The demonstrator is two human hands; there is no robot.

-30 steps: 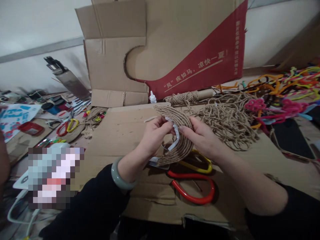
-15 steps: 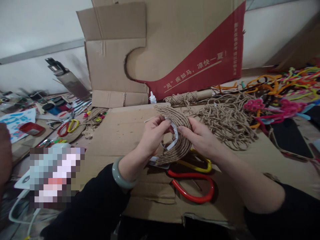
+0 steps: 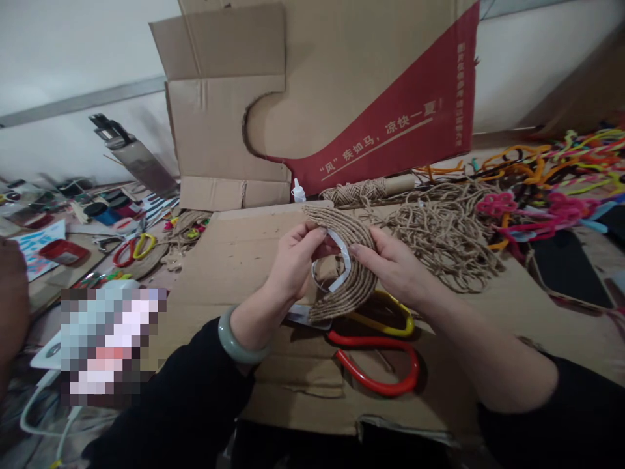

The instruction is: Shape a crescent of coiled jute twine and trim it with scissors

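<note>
Between my hands is a crescent-shaped piece covered in curved rows of jute twine. A white tape strip runs along its inner edge. My left hand pinches the inner edge at the upper end of the tape; its fingertips are partly hidden. My right hand grips the outer side, thumb on the front face near the tape and fingers behind. Below the piece lie scissors with one red handle and one yellow handle, their blades out of sight.
Cardboard covers the table, with a cardboard panel upright behind. Loose jute twine and colourful pipe cleaners spread to the right, near a phone. A small white bottle, another pair of scissors and a water bottle stand or lie leftward.
My left hand has shifted slightly left and up along the inner edge, and more of the white tape shows. My right hand keeps its grip, almost unmoved.
</note>
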